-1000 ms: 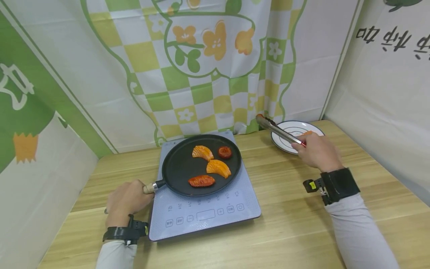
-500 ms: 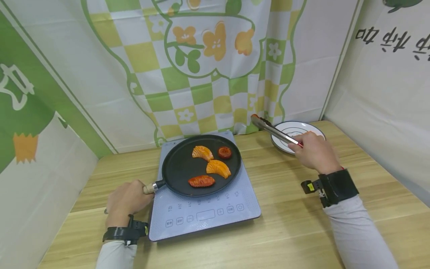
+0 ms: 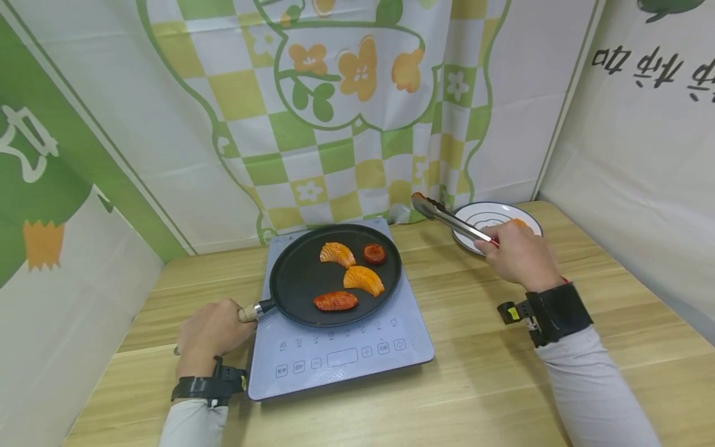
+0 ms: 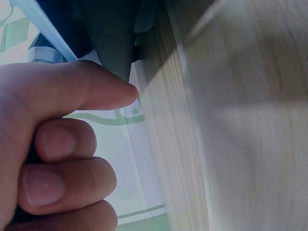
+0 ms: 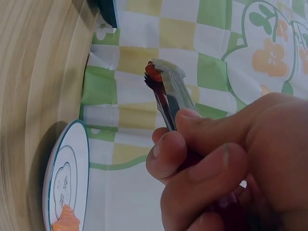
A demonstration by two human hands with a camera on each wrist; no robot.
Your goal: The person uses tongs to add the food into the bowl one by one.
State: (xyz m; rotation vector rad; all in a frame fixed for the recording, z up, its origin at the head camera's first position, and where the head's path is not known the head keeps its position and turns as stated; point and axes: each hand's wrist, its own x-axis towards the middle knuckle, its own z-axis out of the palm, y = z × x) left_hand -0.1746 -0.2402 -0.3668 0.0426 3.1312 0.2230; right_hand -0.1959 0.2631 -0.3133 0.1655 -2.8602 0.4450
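Note:
My left hand [image 3: 215, 329] grips the wooden handle [image 3: 247, 313] of a flat black frying pan [image 3: 301, 279]; its fingers [image 4: 67, 183] are curled in the left wrist view. Two orange salmon-like slices [image 3: 364, 280], a round red piece [image 3: 374, 252] and a long reddish piece [image 3: 335, 301] lie in the pan. To the right, my right hand [image 3: 522, 256] holds metal tongs [image 3: 455, 222], their tips pointing left, raised beside the plate. Pinched between the tong tips is a small red-orange piece [image 5: 153, 71], its kind unclear.
The pan sits on a grey induction cooktop [image 3: 341, 366] with a touch panel. A white, dark-rimmed plate [image 3: 475, 214] stands at the table's back right, bearing an orange piece [image 5: 66, 220]. A checked curtain [image 3: 346, 161] hangs behind the wooden table [image 3: 475, 385].
My right hand has shifted a little to the left, carrying the tongs and the red-orange piece. The left hand, the pan and the food in it have stayed put.

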